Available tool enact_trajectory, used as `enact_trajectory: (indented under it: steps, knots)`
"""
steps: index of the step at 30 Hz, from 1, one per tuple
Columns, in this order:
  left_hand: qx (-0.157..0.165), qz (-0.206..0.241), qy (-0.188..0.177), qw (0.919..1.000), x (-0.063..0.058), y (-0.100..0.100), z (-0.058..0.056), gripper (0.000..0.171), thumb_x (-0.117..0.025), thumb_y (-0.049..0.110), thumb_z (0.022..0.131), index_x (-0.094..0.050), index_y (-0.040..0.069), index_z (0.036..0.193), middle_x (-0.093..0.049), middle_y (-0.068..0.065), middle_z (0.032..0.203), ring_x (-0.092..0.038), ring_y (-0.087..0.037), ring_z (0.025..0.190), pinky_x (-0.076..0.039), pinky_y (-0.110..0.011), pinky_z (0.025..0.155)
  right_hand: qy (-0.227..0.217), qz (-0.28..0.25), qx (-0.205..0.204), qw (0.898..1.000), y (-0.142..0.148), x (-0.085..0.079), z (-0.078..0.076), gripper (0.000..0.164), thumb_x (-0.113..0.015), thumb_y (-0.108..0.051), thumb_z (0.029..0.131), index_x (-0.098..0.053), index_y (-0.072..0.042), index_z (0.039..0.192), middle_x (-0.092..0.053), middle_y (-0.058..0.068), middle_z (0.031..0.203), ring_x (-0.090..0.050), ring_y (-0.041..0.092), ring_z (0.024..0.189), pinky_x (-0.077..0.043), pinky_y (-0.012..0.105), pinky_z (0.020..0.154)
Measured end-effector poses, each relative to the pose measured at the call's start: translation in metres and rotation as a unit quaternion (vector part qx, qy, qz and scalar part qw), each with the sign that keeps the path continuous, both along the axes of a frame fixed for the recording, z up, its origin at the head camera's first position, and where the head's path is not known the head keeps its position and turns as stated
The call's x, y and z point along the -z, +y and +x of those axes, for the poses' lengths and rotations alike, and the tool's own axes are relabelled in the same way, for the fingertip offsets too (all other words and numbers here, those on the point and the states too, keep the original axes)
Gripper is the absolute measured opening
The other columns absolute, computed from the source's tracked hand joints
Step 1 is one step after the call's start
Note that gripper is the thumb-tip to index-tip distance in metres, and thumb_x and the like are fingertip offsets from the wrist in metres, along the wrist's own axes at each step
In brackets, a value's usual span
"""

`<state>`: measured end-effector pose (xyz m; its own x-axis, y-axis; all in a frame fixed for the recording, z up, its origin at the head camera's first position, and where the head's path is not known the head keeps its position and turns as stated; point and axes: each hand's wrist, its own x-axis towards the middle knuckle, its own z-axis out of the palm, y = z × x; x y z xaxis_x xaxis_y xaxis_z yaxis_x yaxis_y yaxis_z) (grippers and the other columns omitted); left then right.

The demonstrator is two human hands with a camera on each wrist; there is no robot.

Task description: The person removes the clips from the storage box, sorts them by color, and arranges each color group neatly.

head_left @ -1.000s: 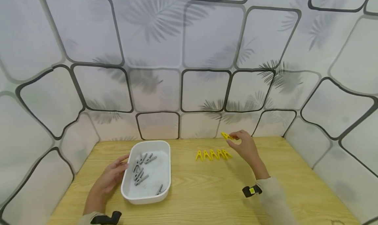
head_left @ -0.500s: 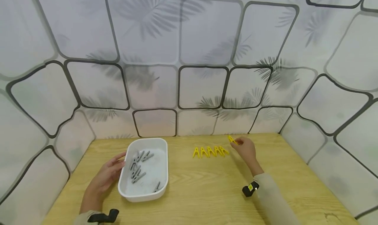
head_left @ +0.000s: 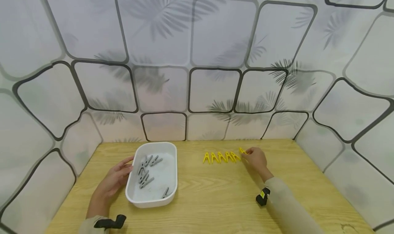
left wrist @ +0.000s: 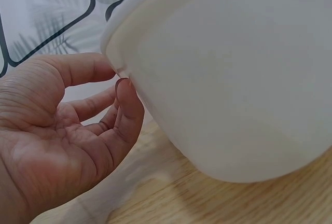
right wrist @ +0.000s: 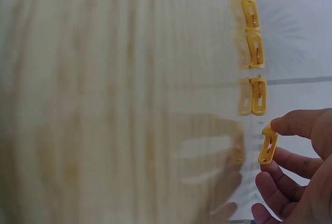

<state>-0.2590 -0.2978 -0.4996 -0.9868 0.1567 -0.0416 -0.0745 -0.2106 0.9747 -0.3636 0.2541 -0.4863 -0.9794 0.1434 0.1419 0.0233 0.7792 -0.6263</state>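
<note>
A yellow, A-shaped plastic clip [right wrist: 268,146] was pinched between thumb and fingers of the right hand [head_left: 257,160], apparently not yet placed. Just left of those fingertips, five matching yellow clips [head_left: 228,156] stood lined up, seemingly done. Slim grey clips [head_left: 147,182], probably left over, lay in a white rectangular tub [head_left: 161,175], its outside touched by the left hand's [head_left: 114,181] loosely bent fingers. Beneath both hands spread a pale wood-grain table [head_left: 209,203]; beyond the fingertips rose leaf-printed walls [head_left: 215,90].

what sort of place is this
Probably a small booth-like tabletop workspace: a wood-grain table is closed in at the back and both sides by patterned white walls, and it bears a white tray of grey clips and a row of yellow clips.
</note>
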Motion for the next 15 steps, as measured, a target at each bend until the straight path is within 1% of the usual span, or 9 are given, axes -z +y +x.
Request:
enact_trajectory:
  steps: [2,4,8,15]
  knots:
    - [-0.002,0.002,0.000,1.0000,0.0001,0.0000,-0.0001,0.034,-0.052,0.008,0.106,-0.063,0.035,0.123,-0.069,0.008,0.110,-0.067,-0.006,0.100,-0.056,-0.024,0.085,-0.010,0.001,0.002,1.000,-0.0006,0.0021,0.0007,0.032,-0.074,-0.025,0.090,-0.073,0.003,0.103,-0.073,0.018,0.096,-0.065,0.026,0.077,-0.047,0.031,0.060]
    - [0.003,0.005,0.000,1.0000,0.0001,-0.0002,0.0002,0.034,-0.051,0.008,0.106,-0.063,0.034,0.124,-0.070,0.008,0.110,-0.067,-0.006,0.100,-0.056,-0.024,0.085,-0.016,0.001,0.003,1.000,-0.0011,0.0038,0.0013,0.032,-0.074,-0.026,0.090,-0.073,0.003,0.103,-0.074,0.017,0.096,-0.066,0.026,0.077,-0.048,0.031,0.059]
    - [0.006,0.011,0.001,0.9999,-0.0009,0.0003,0.0011,0.034,-0.051,0.007,0.106,-0.063,0.032,0.125,-0.070,0.007,0.111,-0.068,-0.007,0.101,-0.057,-0.024,0.085,-0.015,0.004,0.003,1.000,-0.0027,0.0046,0.0027,0.032,-0.074,-0.027,0.090,-0.073,0.002,0.103,-0.074,0.018,0.097,-0.066,0.027,0.076,-0.049,0.033,0.059]
    - [-0.004,0.002,-0.017,0.9999,-0.0043,-0.0003,0.0002,0.032,-0.053,0.010,0.106,-0.062,0.035,0.123,-0.069,0.009,0.111,-0.067,-0.006,0.101,-0.056,-0.023,0.086,-0.020,0.003,-0.003,1.000,-0.0062,0.0020,0.0048,0.034,-0.074,-0.024,0.090,-0.072,0.002,0.113,-0.075,0.020,0.098,-0.069,0.028,0.079,-0.052,0.035,0.059]
